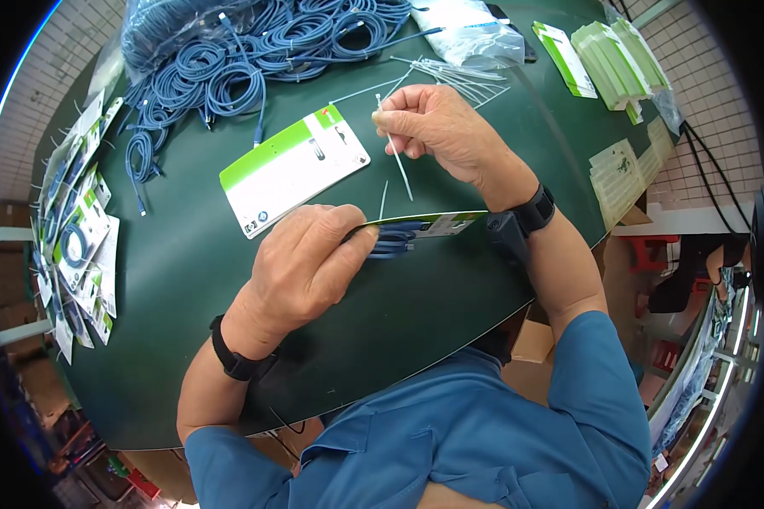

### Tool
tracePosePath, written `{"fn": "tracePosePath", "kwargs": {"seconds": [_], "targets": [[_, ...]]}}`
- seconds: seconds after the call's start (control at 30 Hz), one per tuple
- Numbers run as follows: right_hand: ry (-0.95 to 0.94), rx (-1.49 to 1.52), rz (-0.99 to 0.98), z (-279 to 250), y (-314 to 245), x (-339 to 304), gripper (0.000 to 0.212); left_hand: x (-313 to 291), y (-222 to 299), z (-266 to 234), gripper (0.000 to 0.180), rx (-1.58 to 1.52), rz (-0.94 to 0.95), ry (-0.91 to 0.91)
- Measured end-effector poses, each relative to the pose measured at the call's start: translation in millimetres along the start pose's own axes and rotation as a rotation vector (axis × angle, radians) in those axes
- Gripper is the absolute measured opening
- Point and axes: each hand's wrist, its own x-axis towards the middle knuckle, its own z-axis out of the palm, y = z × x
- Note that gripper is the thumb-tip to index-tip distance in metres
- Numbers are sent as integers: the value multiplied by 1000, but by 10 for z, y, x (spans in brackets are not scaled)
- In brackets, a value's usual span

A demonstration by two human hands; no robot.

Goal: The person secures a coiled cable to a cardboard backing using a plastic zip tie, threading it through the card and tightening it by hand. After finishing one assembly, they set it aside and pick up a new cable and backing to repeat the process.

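My left hand (pixel 310 263) is closed on a packaging card (pixel 446 224) with a coiled blue cable (pixel 390 240) against its near face; the card stands nearly edge-on to the view. A thin white tie end (pixel 384 200) sticks up behind the card. My right hand (pixel 433 127), raised beyond the card, pinches a white cable tie (pixel 401 165) between thumb and fingers, and the tie hangs down. Flat on the table just past my left hand lies a green and white packaging card (pixel 297 170) with a slot and small holes.
Many coiled blue cables (pixel 229 72) heap at the back, beside loose white cable ties (pixel 463 78) and a clear bag (pixel 471 34). Carded cables (pixel 76 242) pile at the left edge of the green table (pixel 170 339). Stacked cards (pixel 611 59) stand at the back right.
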Motion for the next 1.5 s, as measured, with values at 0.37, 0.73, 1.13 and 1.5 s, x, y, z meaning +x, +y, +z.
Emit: {"fn": "tracePosePath", "kwargs": {"seconds": [0.37,0.73,1.13,1.5], "targets": [[2,197,35,123,270,-8,21,31,-26,32,22,-3,7,-29],[13,252,233,167,100,-91,14,54,-37,61,26,-3,-8,-31],[-6,284,236,201,232,-110,15,36,-21,64,36,1,-44,-43],[-111,139,214,225,107,-208,15,20,-24,77,37,7,-35,-28]]}}
